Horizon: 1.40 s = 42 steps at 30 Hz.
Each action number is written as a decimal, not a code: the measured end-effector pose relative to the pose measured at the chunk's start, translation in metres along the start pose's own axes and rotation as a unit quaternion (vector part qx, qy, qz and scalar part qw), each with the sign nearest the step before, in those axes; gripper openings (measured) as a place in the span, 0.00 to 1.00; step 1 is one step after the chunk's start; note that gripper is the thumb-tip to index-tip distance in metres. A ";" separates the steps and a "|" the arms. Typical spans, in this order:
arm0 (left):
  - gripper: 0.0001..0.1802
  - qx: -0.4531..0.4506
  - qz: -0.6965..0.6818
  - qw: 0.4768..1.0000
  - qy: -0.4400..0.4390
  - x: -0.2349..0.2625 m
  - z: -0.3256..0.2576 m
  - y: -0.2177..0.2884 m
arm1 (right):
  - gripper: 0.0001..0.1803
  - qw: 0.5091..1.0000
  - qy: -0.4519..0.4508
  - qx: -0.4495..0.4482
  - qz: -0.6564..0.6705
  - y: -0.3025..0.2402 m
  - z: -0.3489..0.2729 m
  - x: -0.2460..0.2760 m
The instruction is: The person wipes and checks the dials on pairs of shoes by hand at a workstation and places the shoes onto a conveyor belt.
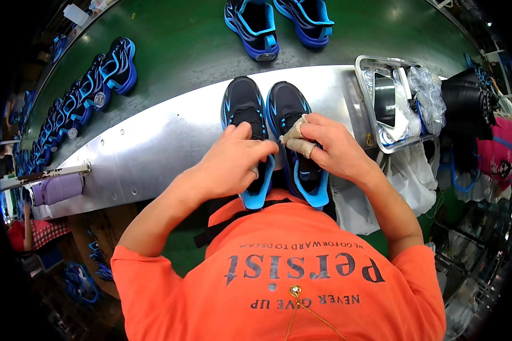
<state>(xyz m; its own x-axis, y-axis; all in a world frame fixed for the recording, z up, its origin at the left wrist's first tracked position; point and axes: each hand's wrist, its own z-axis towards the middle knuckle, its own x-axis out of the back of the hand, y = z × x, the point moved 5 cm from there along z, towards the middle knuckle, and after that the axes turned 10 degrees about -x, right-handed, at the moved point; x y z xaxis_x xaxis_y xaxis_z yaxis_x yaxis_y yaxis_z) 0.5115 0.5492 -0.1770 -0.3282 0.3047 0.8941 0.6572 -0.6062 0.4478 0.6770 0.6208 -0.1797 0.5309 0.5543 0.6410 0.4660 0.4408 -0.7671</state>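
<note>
A pair of black and blue sneakers sits before me, toes pointing away and heels close to my body. Over the lacing of the left sneaker (pixel 242 98), my left hand (pixel 224 162) is closed, its thumb and fingers bent together. My right hand (pixel 333 145) pinches at the lacing of the right sneaker (pixel 288 102), with beige wrapping on some of its fingers. The fingers hide whatever lies between them, so I cannot tell if either hand has a lace. Bright blue lining shows at both heel openings.
Beyond the metal ledge (pixel 148 145) lies a green belt (pixel 176 34). Another sneaker pair (pixel 256 31) stands there, with a row of sneakers (pixel 77 96) at left. A clear tray (pixel 389 145) holds a phone and plastic wrap. A purple cup (pixel 57 190) stands at left.
</note>
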 end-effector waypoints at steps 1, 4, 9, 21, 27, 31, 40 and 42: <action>0.27 0.036 -0.129 0.990 0.041 0.007 -0.005 -0.004 | 0.09 1.000 -0.002 0.001 0.005 -0.001 0.000 0.000; 0.25 0.080 -0.221 0.959 0.156 0.015 -0.023 -0.013 | 0.09 1.000 0.007 -0.001 0.020 0.001 0.000 0.000; 0.21 0.030 -0.028 0.990 0.137 -0.009 0.007 0.000 | 0.06 1.000 -0.007 -0.003 0.005 -0.006 0.021 -0.005; 0.19 0.343 -0.749 0.519 0.227 -0.057 -0.030 0.025 | 0.16 0.998 0.004 -0.043 0.046 0.025 0.052 0.017; 0.19 0.276 -0.801 0.402 0.348 -0.075 -0.013 0.023 | 0.19 0.988 -0.136 0.072 0.021 -0.001 0.060 -0.024; 0.17 0.274 -0.761 0.434 0.396 -0.076 -0.020 0.019 | 0.12 0.997 -0.003 0.077 0.012 -0.010 0.051 -0.036; 0.18 0.263 -0.763 0.448 0.385 -0.082 -0.032 0.033 | 0.14 0.992 -0.051 0.111 0.006 -0.019 0.040 -0.047; 0.17 0.286 -0.750 0.454 0.385 -0.077 -0.035 0.040 | 0.14 0.996 0.038 0.072 -0.048 -0.025 0.025 -0.049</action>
<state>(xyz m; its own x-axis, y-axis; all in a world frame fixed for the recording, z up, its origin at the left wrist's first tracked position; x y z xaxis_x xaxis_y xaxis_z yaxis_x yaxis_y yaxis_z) 0.5390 0.4757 -0.2283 -0.6929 -0.4228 -0.5840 -0.7031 0.2171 0.6771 0.6213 0.6002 -0.1929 0.5444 0.4519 0.7067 0.4140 0.5879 -0.6949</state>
